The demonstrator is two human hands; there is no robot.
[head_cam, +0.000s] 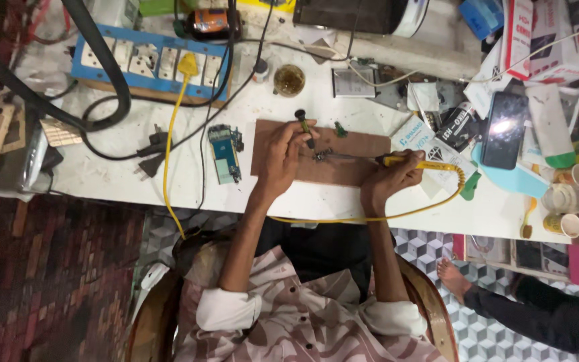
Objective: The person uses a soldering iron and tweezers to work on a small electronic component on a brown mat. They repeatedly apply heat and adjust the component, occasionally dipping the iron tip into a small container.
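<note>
Mid-solder here: our right hand (390, 179) grips the yellow soldering iron (410, 161), left hand (283, 157) fingers pinch a dark tool (305, 127); small part (323, 155) unfinished.

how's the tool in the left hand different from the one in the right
The left hand pinches a short dark tool with no cord; the right hand grips a yellow-handled soldering iron trailing a yellow cable. The dark tool stands steeply, while the iron lies nearly level along the brown mat. Both point toward the small part on that mat.
</note>
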